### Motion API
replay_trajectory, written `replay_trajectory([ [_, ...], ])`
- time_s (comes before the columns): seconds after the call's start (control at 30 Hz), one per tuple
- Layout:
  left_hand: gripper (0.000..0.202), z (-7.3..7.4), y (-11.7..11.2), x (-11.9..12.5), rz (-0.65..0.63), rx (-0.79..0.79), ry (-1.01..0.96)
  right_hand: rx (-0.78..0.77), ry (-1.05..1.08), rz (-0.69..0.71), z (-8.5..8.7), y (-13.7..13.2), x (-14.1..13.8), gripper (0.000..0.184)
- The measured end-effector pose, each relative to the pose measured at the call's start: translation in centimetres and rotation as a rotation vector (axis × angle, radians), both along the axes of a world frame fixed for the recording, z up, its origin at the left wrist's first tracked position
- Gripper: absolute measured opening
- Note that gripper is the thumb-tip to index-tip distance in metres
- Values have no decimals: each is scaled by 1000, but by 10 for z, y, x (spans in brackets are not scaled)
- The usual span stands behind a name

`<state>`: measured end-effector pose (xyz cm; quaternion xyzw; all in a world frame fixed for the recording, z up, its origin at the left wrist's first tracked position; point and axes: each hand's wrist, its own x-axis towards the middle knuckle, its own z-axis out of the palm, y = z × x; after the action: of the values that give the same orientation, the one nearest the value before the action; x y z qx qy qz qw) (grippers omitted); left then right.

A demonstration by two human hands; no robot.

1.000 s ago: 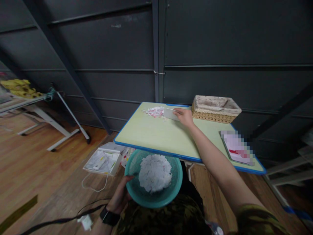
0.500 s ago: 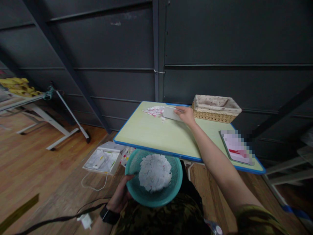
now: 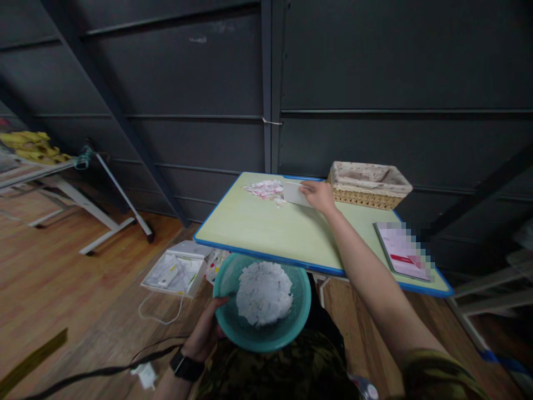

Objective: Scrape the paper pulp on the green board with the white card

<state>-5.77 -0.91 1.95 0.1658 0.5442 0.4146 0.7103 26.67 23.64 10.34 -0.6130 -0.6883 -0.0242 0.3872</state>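
Observation:
My left hand (image 3: 210, 328) grips the rim of a teal plastic colander (image 3: 300, 322), thumb over the edge, below the table's front edge. White paper scraps (image 3: 264, 294) fill the middle of the colander. Over the pale green table (image 3: 258, 228), my right hand (image 3: 317, 194) is closed on a flat, light grey rectangular board (image 3: 295, 194), tilted with its lower edge near the tabletop. Just left of the board lies a heap of pink and white paper scraps (image 3: 264, 189), with a few loose bits (image 3: 280, 201) beside its edge.
A cloth-lined wicker basket (image 3: 368, 186) stands at the table's back right. A tablet-like flat item (image 3: 403, 253), partly pixelated, lies near the right corner. An open white box (image 3: 177, 272) with a cable sits on the floor at left. Another table (image 3: 45, 172) holds yellow items.
My right hand has shifted the board slightly right, away from the heap of scraps. My left hand and the colander have stayed in place.

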Motion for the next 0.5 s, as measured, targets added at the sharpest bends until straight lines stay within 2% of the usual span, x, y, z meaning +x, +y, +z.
replay_trajectory([
  [0.17, 41, 2, 0, 1, 24, 7, 15, 17, 71, -45, -1, 2, 3, 29],
  [0.37, 40, 4, 0, 2, 27, -18, 32, 16, 72, 77, -3, 2, -3, 24],
  [0.5, 39, 5, 0, 3, 23, -21, 22, 13, 122, 106, -3, 2, -4, 23],
])
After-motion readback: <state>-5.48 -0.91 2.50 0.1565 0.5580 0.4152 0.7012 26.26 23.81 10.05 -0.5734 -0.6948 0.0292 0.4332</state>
